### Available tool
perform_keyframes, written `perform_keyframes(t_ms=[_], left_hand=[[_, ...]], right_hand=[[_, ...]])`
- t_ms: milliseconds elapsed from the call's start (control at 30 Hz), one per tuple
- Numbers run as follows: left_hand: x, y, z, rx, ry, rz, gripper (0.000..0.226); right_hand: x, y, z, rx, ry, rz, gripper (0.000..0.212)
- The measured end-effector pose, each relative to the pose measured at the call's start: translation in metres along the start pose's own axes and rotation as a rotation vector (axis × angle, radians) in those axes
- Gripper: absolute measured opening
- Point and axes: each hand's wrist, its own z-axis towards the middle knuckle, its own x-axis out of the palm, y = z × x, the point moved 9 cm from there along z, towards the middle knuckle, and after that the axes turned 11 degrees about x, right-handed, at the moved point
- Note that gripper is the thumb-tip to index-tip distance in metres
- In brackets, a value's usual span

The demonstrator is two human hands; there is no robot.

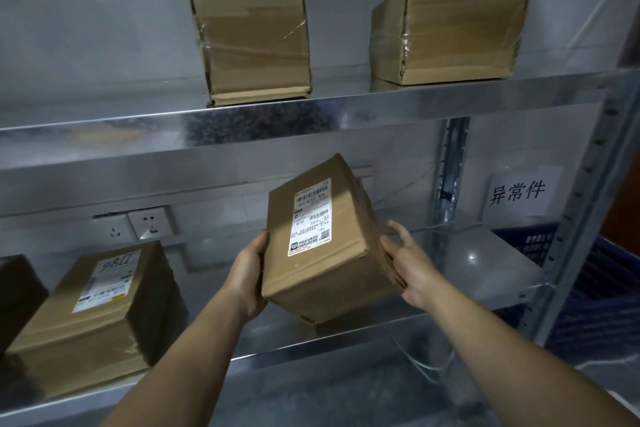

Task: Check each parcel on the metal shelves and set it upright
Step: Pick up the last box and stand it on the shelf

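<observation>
A brown cardboard parcel [339, 253] with a white shipping label facing me is held tilted above the lower metal shelf [485, 263]. My left hand [247, 274] grips its left side and my right hand [412, 263] grips its right side. Its lower corner is close to the shelf surface. To the left on the same shelf stands another labelled parcel [100, 308]. A darker box [17, 291] is cut off by the left edge. On the upper shelf [242, 114] stand two plain taped parcels, one in the middle [252, 38] and one at the right [446, 31].
Wall sockets [138, 222] sit behind the lower shelf. A paper sign with characters [519, 191] hangs at the right, next to the perforated upright post [585, 204]. A blue plastic crate [588, 288] stands beyond the post. Bare shelf lies to the right of the held parcel.
</observation>
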Motion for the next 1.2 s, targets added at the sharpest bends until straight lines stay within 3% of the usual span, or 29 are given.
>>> perform_keyframes(t_ms=[300,533,767,900,1200], left_hand=[[0.007,0.004,0.001,0.015,0.020,-0.023,0.046],[0.002,0.019,0.006,-0.022,-0.029,0.129,0.045],[0.016,0.027,-0.005,-0.052,-0.103,0.166,0.044],[0.034,0.033,-0.007,-0.147,-0.036,0.079,0.044],[0.052,0.025,-0.013,-0.166,-0.032,0.047,0.049]], right_hand=[[0.000,-0.005,0.004,-0.028,-0.049,-0.134,0.016],[-0.001,-0.012,0.008,0.118,0.018,-0.163,0.063],[0.006,-0.016,0.004,0.202,0.040,-0.044,0.058],[0.005,-0.023,0.005,0.266,0.027,0.005,0.063],[-0.007,-0.009,-0.014,0.274,0.005,0.047,0.063]])
